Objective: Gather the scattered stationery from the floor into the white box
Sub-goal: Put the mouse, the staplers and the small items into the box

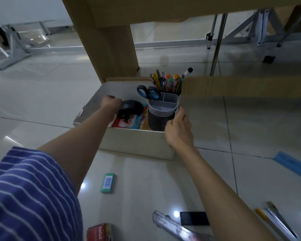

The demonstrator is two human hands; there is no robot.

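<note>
head view: the job looks partly done, by my reading. the white box [137,141] sits on the tiled floor [42,94] beneath a wooden desk [109,40], and it already holds a grey pen holder [161,112] at its right end, stuffed with coloured pens [167,80] and blue-handled scissors [148,92], plus a black mouse [132,106] lying on top of colourful flat packets [129,121] toward its left side.

still on the floor, nearer the person than the box: a small green eraser box [108,183] just off the front wall, a red pack [99,232] at the bottom edge of the view, a black flat block [194,218], a clear ruler-like strip [170,226] beside it, and a yellow-ended cutter with a metal strip [276,221] by the lower right corner. so several pieces remain to collect.

the left hand [110,103] reaches into the box at its left side, fingers curled into a fist just beside the mouse; whether it actually grips the mouse or its cord i cannot tell. the right hand [178,126] is on the box's right front corner, fingers curled over the rim next to the pen holder, gripping the wall.

the box is pale, rectangular and open-topped, with a flap or lid [89,108] leaning out at its left end; its walls look thin, like card.
</note>
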